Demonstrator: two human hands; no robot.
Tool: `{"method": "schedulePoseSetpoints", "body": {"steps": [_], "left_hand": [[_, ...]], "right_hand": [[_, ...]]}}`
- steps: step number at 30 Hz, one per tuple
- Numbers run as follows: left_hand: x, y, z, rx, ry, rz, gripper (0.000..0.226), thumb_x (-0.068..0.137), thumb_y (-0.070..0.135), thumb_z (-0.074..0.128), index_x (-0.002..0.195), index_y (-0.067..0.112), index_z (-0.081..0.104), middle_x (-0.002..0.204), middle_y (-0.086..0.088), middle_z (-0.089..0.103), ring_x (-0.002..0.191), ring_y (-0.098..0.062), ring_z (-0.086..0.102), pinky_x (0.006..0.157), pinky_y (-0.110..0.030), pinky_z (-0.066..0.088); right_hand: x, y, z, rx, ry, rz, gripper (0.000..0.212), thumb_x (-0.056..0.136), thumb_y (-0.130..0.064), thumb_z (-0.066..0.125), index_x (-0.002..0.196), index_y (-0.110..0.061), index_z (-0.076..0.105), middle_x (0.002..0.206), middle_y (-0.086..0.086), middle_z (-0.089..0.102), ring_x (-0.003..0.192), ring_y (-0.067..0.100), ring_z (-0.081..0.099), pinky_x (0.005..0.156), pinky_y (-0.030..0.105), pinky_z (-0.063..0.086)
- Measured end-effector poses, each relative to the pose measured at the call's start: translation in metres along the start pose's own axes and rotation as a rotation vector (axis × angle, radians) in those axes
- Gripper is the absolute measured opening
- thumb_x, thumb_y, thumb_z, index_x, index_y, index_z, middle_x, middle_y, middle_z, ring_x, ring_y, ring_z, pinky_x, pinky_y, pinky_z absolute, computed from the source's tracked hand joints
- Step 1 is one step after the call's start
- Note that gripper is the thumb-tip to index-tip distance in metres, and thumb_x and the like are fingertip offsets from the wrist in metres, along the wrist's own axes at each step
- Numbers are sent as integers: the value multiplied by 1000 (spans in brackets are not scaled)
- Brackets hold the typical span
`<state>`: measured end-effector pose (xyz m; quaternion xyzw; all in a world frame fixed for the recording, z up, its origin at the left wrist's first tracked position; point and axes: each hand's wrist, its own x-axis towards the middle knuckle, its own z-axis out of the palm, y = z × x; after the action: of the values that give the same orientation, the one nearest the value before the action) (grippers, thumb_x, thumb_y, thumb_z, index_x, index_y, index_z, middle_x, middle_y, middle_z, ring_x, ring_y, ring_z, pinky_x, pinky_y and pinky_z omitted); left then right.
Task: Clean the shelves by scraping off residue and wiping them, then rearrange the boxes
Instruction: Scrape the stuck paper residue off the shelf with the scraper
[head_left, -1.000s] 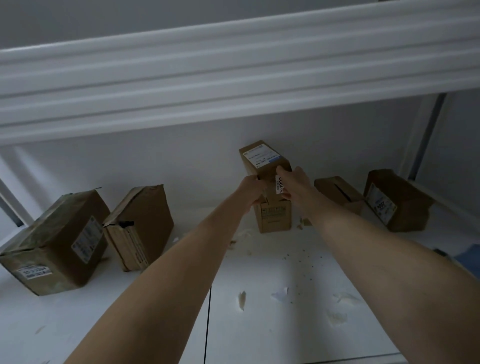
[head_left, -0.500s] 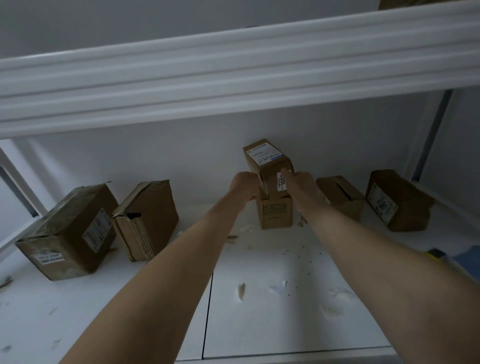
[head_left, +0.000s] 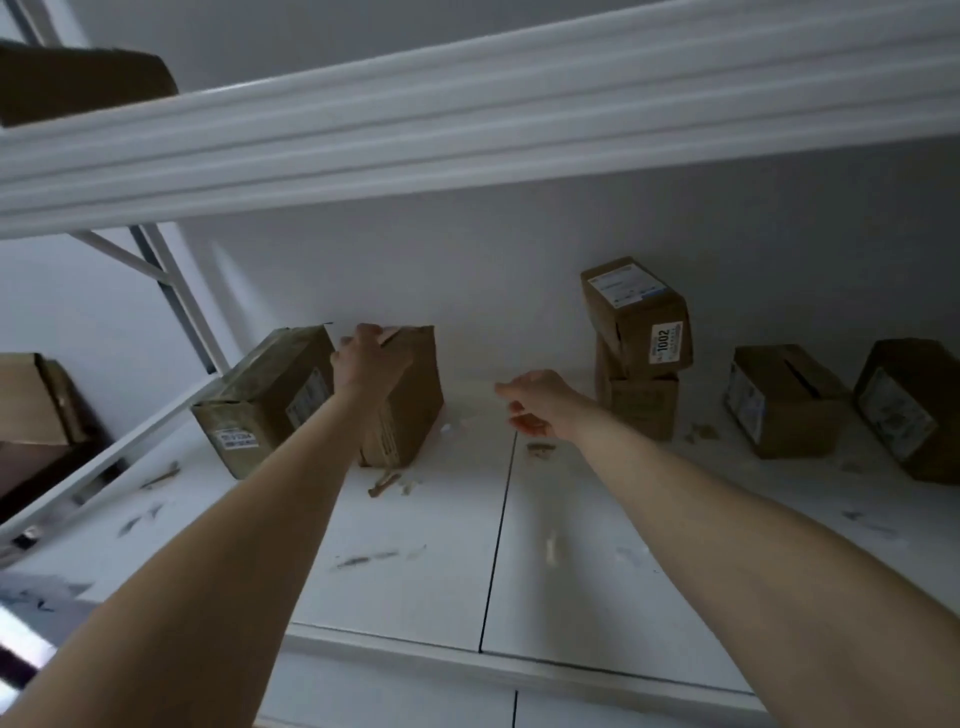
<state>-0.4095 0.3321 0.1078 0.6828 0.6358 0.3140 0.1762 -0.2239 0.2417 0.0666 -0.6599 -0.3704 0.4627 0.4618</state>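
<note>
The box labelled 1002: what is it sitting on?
The box labelled 1002 rests tilted on another brown box, which stands on the white shelf. The lower box's top is covered, so its contact surface cannot be seen. Neither hand touches the stack.

From my remote seat this reads as a storeroom or stockroom. I see a white metal shelving rack (head_left: 467, 119) with a ribbed beam across twelve o'clock and a slanted white brace (head_left: 122, 257) at ten o'clock. The white panelled shelf board (head_left: 415, 571) carries plain brown cardboard cartons (head_left: 260, 400) with printed stock labels; one small carton (head_left: 641, 317) at one o'clock sits stacked on another and bears a sticker numbered 1002. More brown cardboard boxes (head_left: 31, 400) sit in the next bay at nine o'clock, and another box (head_left: 83, 83) stands on the shelf above at eleven o'clock. Bare grey walls (head_left: 519, 270) stand behind.
</note>
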Motion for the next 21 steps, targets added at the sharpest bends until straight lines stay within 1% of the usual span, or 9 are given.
{"method": "schedulePoseSetpoints", "body": {"steps": [5, 7, 9, 10, 13, 15, 16, 19, 21], "left_hand": [[21, -40, -15, 189, -153, -81, 103, 75, 55, 70, 149, 9, 14, 150, -21, 23, 139, -39, 22, 110, -49, 28], [28, -49, -12, 210, -217, -83, 113, 71, 60, 70, 151, 12, 6, 153, -21, 18, 141, -39, 18, 111, -53, 26], [36, -57, -4, 210, -275, -78, 116, 69, 63, 70, 151, 15, 2, 153, -21, 15, 141, -40, 17, 112, -55, 25], [40, -60, 0, 200, -292, -69, 116, 69, 64, 69, 151, 16, 2, 153, -20, 15, 141, -40, 18, 111, -55, 26], [52, -69, 15, 157, -336, -40, 117, 68, 64, 70, 151, 16, 3, 152, -21, 13, 137, -43, 24, 108, -53, 33], [63, -73, 22, 161, -347, -28, 109, 71, 58, 71, 149, 13, 9, 149, -21, 17, 131, -44, 33, 103, -51, 41], [68, -75, 23, 163, -330, -18, 100, 75, 54, 70, 147, 12, 15, 144, -21, 23, 126, -43, 39, 100, -50, 44], [83, -72, 22, 113, -260, 42, 75, 83, 41, 66, 139, 11, 28, 134, -17, 33, 110, -38, 51, 89, -44, 51], [94, -64, 24, 58, -248, 137, 73, 83, 34, 67, 140, 11, 27, 132, -15, 32, 110, -38, 51, 88, -43, 50]], "right_hand": [[17, -20, 66, -67, -59, 9, 35, 90, -29, 64, 116, -9, 55, 81, 3, 52, 60, 15, 57, 58, 25, 48], [26, -29, 85, -103, -39, -4, 34, 91, -27, 63, 115, -6, 56, 80, 4, 52, 60, 16, 57, 58, 25, 48], [33, -33, 97, -112, -20, -7, 25, 92, -26, 62, 109, -11, 53, 80, 3, 52, 61, 15, 57, 58, 25, 48], [38, -34, 101, -112, -7, -5, 26, 92, -25, 62, 111, -12, 51, 82, 4, 53, 62, 16, 57, 59, 26, 48], [48, -31, 103, -107, 61, 9, 46, 91, -22, 62, 132, -6, 47, 93, 8, 54, 66, 19, 59, 66, 29, 51], [53, -27, 100, -100, 113, 22, 48, 91, -19, 61, 133, -2, 47, 83, 7, 51, 75, 25, 61, 76, 34, 52], [56, -25, 98, -95, 133, 28, 47, 91, -18, 61, 133, -1, 48, 80, 6, 50, 75, 26, 61, 75, 35, 52], [60, -18, 91, -68, 205, 63, 44, 92, -18, 60, 131, -4, 47, 79, 5, 50, 63, 21, 59, 60, 28, 48], [63, -15, 84, -60, 256, 94, 40, 92, -17, 59, 128, -2, 49, 82, 9, 54, 66, 22, 60, 65, 31, 51]]}}
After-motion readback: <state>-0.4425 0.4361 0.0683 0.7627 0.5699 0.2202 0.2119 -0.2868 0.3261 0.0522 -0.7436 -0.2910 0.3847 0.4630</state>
